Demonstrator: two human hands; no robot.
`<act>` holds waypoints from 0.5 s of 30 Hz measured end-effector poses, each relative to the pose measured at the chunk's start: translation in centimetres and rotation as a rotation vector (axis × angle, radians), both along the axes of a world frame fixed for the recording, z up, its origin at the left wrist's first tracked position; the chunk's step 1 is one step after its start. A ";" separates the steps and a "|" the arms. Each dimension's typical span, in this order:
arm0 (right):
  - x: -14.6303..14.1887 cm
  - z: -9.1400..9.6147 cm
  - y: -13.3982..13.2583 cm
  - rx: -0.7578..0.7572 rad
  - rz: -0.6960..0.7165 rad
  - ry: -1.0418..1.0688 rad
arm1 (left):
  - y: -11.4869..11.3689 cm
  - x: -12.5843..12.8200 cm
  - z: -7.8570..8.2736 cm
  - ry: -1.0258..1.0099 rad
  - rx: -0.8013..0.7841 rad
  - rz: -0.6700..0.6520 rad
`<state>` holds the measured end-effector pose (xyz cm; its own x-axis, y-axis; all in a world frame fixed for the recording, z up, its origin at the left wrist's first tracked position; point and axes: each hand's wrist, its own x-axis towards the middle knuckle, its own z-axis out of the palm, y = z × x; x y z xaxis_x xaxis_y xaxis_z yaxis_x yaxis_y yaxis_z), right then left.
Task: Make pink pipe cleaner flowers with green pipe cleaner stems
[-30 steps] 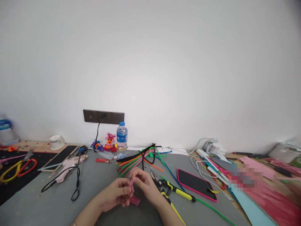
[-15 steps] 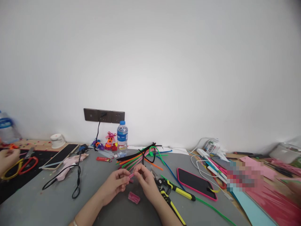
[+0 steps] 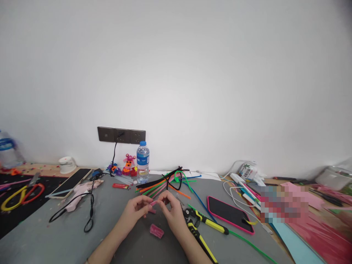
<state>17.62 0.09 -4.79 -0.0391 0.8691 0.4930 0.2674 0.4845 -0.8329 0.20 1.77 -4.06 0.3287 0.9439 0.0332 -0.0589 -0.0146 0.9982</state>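
In the head view my left hand (image 3: 135,212) and my right hand (image 3: 172,211) are close together above the grey mat. Between their fingertips is a short pink strip (image 3: 154,202), looking like a piece of pipe cleaner, pinched at both ends. Just below the strip, another small pink piece (image 3: 153,211) shows by my left fingers. A pink, box-like small piece (image 3: 156,231) lies on the mat between my forearms. Beside my right hand rest pliers with yellow-and-black handles (image 3: 211,223), their jaws partly hidden by the hand.
Behind my hands lies a bundle of coloured pipe cleaners (image 3: 156,187) near a water bottle (image 3: 143,163). A pink-cased phone (image 3: 229,214) is at right. Leftward are a pink glue gun (image 3: 78,196) with a black cord, another phone (image 3: 72,182) and scissors (image 3: 33,192).
My left fingers have shifted slightly around the pink strip, and more of it shows, a little curved. At the far left another person's hand has gone out of view.
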 end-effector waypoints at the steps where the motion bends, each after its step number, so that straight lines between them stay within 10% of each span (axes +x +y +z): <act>1: 0.0 -0.1 0.1 -0.011 -0.019 0.004 | 0.1 0.0 -0.1 0.011 0.016 0.006; 15: -0.1 -0.6 0.1 -0.056 -0.009 -0.155 | 0.2 -0.6 -0.5 0.327 0.310 0.097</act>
